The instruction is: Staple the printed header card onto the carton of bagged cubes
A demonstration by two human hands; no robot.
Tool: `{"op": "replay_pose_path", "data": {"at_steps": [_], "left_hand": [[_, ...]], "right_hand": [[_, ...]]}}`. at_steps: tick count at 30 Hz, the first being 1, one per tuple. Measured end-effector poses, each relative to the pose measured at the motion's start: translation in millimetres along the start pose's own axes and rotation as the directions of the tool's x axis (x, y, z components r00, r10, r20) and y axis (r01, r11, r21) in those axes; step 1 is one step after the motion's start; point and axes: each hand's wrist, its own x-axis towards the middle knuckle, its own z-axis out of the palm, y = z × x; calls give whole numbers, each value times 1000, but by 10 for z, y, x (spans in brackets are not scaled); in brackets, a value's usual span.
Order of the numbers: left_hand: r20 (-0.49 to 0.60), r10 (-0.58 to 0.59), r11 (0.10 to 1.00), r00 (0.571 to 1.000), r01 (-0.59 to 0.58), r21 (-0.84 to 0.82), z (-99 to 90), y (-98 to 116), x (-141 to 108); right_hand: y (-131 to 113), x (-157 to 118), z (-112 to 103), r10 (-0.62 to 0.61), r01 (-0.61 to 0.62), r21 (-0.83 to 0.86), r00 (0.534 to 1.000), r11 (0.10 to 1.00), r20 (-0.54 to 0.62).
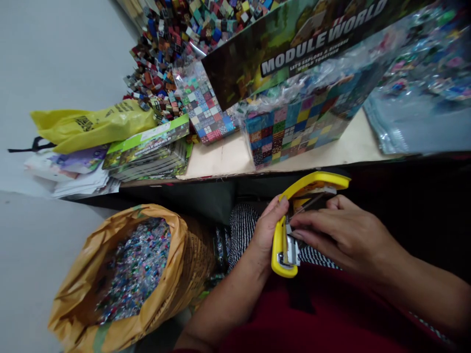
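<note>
A yellow stapler [283, 250] is spread wide open above my lap, its metal staple channel exposed. My left hand [268, 228] grips it near the hinge, thumb on top. At the metal channel, the thumb and forefinger of my right hand [340, 230] are pinched together; whatever lies between them is too small or hidden to name. The upper arm of the stapler rises behind my right hand's curled fingers.
Ahead is a table edge [221, 162] with bagged colourful blocks [290, 130] under a printed header card [312, 44]. Loose blocks [158, 59], stacked cards [147, 152], a yellow bag [95, 125] and clear plastic bags [423, 122] lie there. A large sack [176, 260] of small wrapped pieces stands left.
</note>
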Motion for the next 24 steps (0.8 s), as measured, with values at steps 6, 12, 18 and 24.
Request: {"op": "replay_pose_path", "data": {"at_steps": [6,12,18,24], "left_hand": [[23,14,1000,1000,-15,23,-7,8,0],[24,69,996,997,-71,57,-17,19,-5],[12,45,998,999,-45,38,-66,10,27],[23,39,999,999,-40,19,-34,14,26]], "right_hand": [[-89,64,-60,-92,88,-208,996,974,-8],[-103,159,-100,-178,176,-326,984,929,23],[-82,81,-39,-115,121,-307,993,944,37],[-120,53,2,-69,58,-231,997,971,-43]]}}
